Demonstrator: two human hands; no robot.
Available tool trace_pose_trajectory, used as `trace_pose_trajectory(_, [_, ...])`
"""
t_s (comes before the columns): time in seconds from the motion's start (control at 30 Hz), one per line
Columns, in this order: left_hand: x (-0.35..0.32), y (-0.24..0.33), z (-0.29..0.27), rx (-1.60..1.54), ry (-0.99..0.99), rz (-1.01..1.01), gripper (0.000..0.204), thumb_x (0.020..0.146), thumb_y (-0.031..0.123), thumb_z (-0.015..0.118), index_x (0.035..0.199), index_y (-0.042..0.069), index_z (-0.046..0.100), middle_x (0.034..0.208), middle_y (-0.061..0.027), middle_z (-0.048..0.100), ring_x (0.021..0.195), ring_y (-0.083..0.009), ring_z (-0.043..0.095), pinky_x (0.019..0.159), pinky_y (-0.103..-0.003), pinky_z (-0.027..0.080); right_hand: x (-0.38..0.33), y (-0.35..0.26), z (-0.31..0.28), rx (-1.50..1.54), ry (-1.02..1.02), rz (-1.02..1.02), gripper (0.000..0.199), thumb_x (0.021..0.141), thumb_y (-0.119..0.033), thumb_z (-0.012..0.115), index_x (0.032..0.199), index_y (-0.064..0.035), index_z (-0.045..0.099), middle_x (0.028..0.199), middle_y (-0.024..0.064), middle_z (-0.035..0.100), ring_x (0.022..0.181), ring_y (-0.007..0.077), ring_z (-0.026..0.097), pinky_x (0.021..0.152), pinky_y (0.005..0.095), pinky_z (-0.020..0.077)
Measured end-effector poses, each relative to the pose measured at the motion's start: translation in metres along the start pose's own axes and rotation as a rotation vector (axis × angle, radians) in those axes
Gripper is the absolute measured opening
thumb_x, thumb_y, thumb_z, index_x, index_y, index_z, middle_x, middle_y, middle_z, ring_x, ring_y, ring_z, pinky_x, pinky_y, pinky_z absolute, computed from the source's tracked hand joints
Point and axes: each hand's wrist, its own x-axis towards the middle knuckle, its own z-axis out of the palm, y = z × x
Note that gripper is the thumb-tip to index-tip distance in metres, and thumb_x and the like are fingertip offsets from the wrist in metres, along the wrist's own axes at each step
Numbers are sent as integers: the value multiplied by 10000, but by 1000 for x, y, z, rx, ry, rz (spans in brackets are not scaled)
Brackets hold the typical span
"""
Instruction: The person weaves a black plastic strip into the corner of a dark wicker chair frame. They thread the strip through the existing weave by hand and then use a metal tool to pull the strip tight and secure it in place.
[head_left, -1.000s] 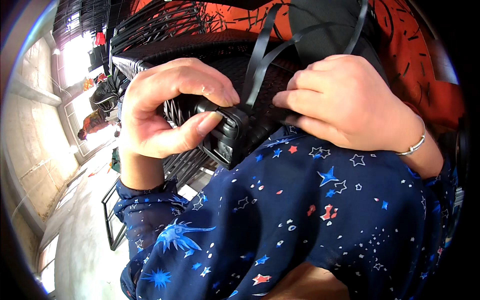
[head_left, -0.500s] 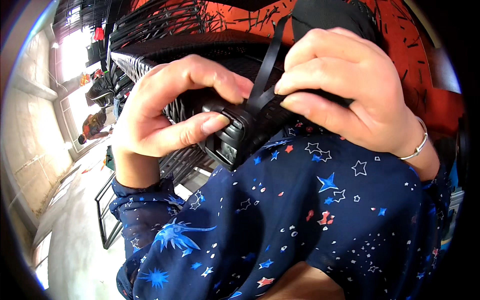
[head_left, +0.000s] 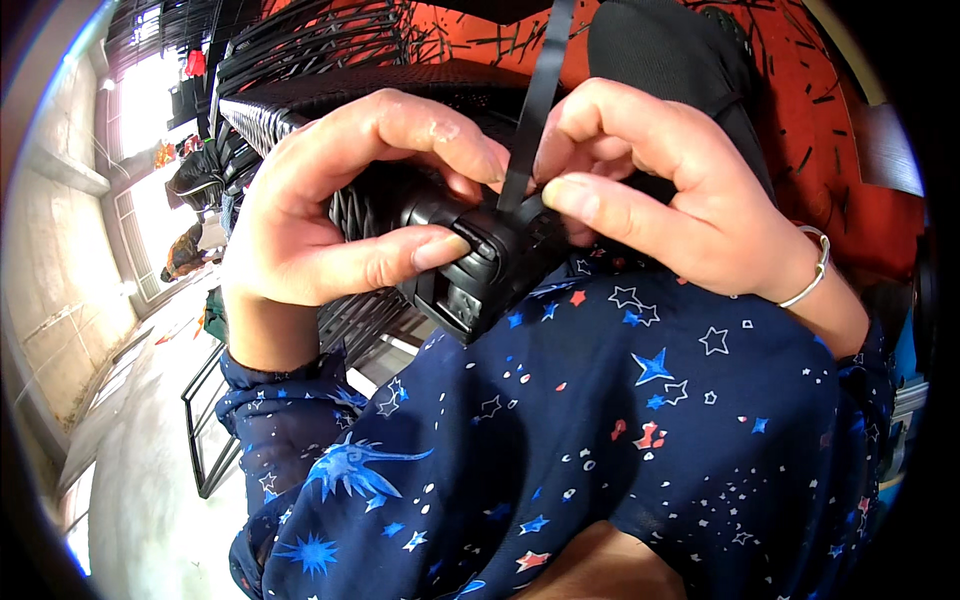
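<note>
A black woven furniture piece (head_left: 400, 85) rests in front of me, its near end a blocky corner (head_left: 470, 275) wrapped in flat black strips. My left hand (head_left: 320, 210) curls around this corner, the thumb pressing on its wrapping and the index fingertip against a strip. From between my hands a loose flat black plastic strip (head_left: 540, 95) rises past the top edge of the picture. My right hand (head_left: 680, 200) is closed at the strip's base, thumb and index finger pinching a strip part beside the corner. What lies behind the right fingers is partly hidden.
Black woven frames (head_left: 310, 45) are stacked at the back left. Cut black scraps litter the red floor (head_left: 820, 190) at the right. A thin black metal frame (head_left: 205, 440) stands at lower left. Another person (head_left: 185, 250) is farther off on the left.
My right hand has lowered slightly and its fingers have re-gripped at the strip's base. The loose strip now stands more upright and reaches the top edge. My left hand stays nearly in place.
</note>
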Motion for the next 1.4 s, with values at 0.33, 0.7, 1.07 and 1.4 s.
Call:
trace_pose_trajectory(0.33, [9, 5, 1, -183, 36, -182, 525, 820, 241, 731, 1171, -80, 507, 987, -167, 659, 897, -204, 624, 813, -294, 482, 0, 14, 0, -679, 172, -587, 228, 728, 5, 727, 945, -43, 678, 829, 70, 624, 628, 198, 588, 535, 291, 429])
trace_pose_trajectory(0.7, [16, 8, 4, -63, -20, -164, 239, 860, 168, 669, 904, -64, 628, 851, -131, 635, 757, -185, 631, 700, -279, 500, -4, -3, -3, -771, 457, -554, 148, 776, -1, 751, 775, -33, 607, 712, 58, 524, 617, 146, 490, 553, 265, 382])
trace_pose_trajectory(1.07, [17, -3, 4, 36, -61, 47, 181, 830, 138, 661, 848, -43, 663, 803, -148, 663, 723, -220, 618, 667, -308, 485, -1, 14, -3, 203, 354, -26, 270, 1005, -210, 523, 1175, -17, 607, 848, 36, 634, 693, 66, 576, 631, 191, 453])
trace_pose_trajectory(1.4, [15, -3, 2, -5, -93, 53, 235, 813, 143, 655, 903, -72, 677, 860, -196, 673, 793, -286, 679, 747, -335, 528, -13, 5, -74, 608, 662, -156, 228, 980, -172, 454, 1077, -14, 586, 952, 93, 662, 882, 217, 652, 828, 322, 515])
